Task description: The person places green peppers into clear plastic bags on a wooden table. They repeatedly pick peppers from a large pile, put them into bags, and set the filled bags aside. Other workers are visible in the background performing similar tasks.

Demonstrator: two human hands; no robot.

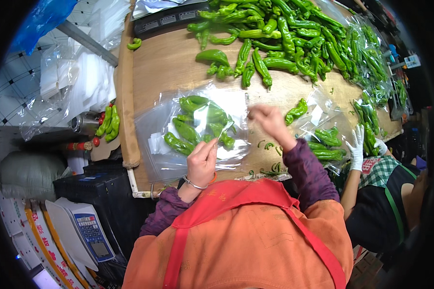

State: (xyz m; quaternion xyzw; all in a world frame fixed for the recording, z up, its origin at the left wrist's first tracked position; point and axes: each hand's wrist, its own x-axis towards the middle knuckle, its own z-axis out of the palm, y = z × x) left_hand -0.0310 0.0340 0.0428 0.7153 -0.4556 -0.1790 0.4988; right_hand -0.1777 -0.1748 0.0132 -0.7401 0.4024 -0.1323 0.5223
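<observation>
A clear plastic bag (240, 144) holding several green peppers (186, 130) lies on a stack of flat clear bags (148, 144) on the wooden table. My left hand (201, 162) pinches a bit of the bag's plastic between thumb and fingertips at its near side. Beside the bag's right edge is my right hand (269, 121), blurred, with the fingers bent; whether they hold any plastic is unclear. To its right lie a single green pepper (296, 111) and another clear bag with peppers (325, 153).
A large pile of loose peppers (282, 39) covers the table's far side, with bagged peppers (369, 57) at right. A black scale (170, 21) stands at the back left. At right, a co-worker's white-gloved hand (357, 146) touches peppers. A wooden rim (127, 90) edges the left side.
</observation>
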